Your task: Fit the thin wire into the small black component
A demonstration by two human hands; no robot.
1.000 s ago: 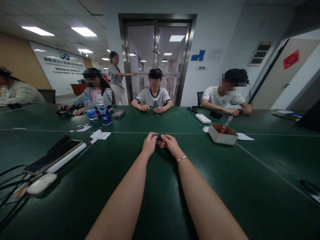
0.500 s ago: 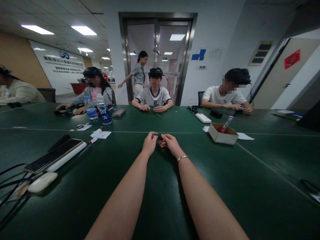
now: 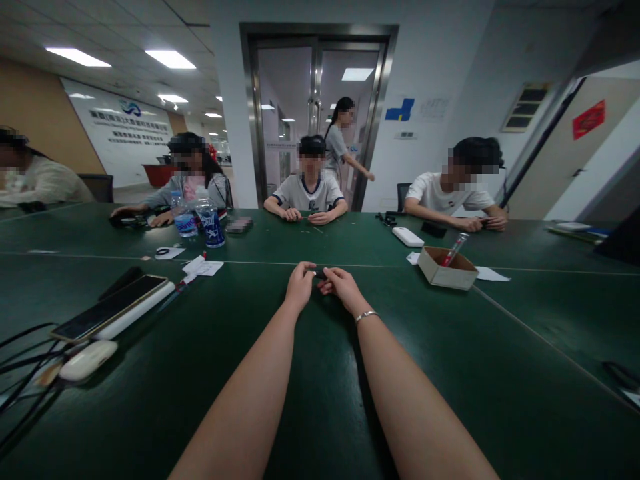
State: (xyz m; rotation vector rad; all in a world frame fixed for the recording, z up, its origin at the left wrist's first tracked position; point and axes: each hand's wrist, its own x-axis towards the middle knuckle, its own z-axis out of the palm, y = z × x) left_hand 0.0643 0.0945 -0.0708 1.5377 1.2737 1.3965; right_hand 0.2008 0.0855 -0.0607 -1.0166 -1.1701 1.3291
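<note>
Straight ahead, just over the green table (image 3: 240, 373), my two arms meet at a small dark object (image 3: 320, 273). My left hand (image 3: 301, 287) pinches its left end between thumb and fingers. From the other side my right hand (image 3: 341, 287), with a silver bracelet at the wrist, grips the right end; its lower fingers are curled in. Most of the object is covered by my fingertips, so its kind cannot be made out.
At left lie a phone (image 3: 113, 307) on a white block, cables and a white oval case (image 3: 89, 360). Paper slips (image 3: 203, 267) and two bottles (image 3: 211, 223) stand beyond. A cardboard box (image 3: 447, 270) holding a red-and-clear tube is at right. Several people sit around the table.
My hands hold the same dark object in almost the same spot. Behind the table, a walking person has moved to the right past the doors. The view has shifted very slightly.
</note>
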